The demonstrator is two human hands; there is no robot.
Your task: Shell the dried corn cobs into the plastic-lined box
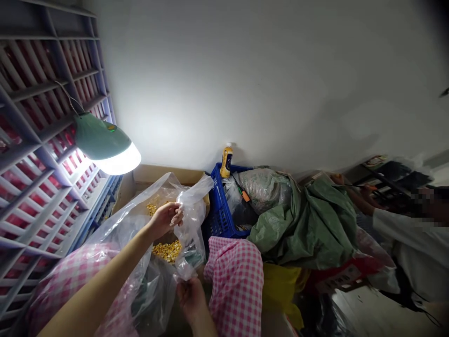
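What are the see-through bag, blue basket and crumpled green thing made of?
Bag: thin, glossy plastic, clear and wrinkled. Basket: probably hard plastic, with even, molded-looking slots. Green thing: perhaps tarp-like plastic or coated cloth; it has stiff, dull-sheened folds.

The single view looks from the person's head, facing forward and steeply down past knees under pink-and-white checked cloth (pixel 235 285). Bare fingers (pixel 178 216) and a clear, crinkled plastic bag (pixel 196 215) are near, below centre. A plain whitish wall (pixel 245 84) stands beyond; the wide frame runs from purple slatted plastic crates (pixel 38 135) left to a co-worker's pale sleeve (pixel 393 227) right.
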